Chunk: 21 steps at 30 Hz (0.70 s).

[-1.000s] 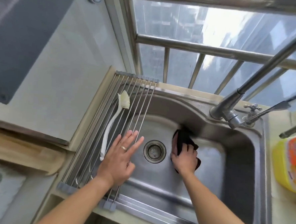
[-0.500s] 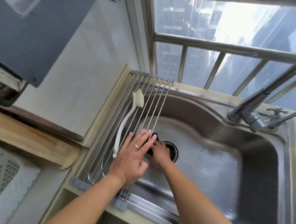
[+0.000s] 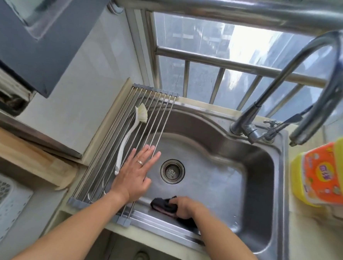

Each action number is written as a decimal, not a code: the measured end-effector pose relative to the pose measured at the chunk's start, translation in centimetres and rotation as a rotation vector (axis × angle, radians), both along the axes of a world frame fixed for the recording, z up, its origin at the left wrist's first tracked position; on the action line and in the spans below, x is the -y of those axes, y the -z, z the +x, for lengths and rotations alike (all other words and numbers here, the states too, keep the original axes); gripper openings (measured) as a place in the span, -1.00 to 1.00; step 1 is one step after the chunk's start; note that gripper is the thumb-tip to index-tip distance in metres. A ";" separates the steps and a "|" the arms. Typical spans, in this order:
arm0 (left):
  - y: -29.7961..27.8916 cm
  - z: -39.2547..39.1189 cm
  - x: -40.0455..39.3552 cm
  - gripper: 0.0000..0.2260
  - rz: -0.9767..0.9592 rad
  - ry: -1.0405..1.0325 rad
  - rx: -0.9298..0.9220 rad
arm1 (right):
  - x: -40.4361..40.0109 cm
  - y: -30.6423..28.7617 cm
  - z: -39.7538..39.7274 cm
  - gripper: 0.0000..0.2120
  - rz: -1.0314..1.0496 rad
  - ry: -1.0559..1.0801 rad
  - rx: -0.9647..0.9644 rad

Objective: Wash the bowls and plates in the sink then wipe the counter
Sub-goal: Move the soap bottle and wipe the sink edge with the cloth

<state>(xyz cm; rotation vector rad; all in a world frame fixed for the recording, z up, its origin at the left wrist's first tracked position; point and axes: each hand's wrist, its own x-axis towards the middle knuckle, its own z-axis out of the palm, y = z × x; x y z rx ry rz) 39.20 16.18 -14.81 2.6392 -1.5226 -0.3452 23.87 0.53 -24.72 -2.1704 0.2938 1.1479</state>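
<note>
Nearest the sink's (image 3: 279,196) front wall, the right hand (image 3: 184,208) is curling round a dark cloth (image 3: 163,206), pressing it against the steel. Just left of the drain (image 3: 172,171), the left hand (image 3: 135,176) is lying flat, fingers straight and together, resting on the rack (image 3: 125,147) and gripping nothing. A white brush (image 3: 129,135) is lying on that rack. Behind the sink, the tap (image 3: 252,114) is rising; a yellow bottle (image 3: 322,175) is standing to its right
</note>
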 end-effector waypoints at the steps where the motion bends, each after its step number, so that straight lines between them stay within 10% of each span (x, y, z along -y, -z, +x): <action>1: 0.0 0.0 0.0 -0.26 0.023 0.004 0.011 | 0.8 -0.6 -0.8 -0.67 -0.024 -0.004 -0.038; 8: -0.9 -1.6 0.8 -0.37 -0.050 0.105 0.159 | 7.8 -4.2 -8.2 -0.29 -0.207 0.235 -0.157; 12: 0.9 -5.5 2.3 -0.45 -0.132 0.287 0.064 | 13.0 -4.0 -8.6 -0.68 -0.338 0.581 0.199; 21: 4.7 -7.7 3.0 -0.56 0.152 -0.152 -0.398 | 14.8 2.5 -2.9 -0.37 -0.506 0.667 0.160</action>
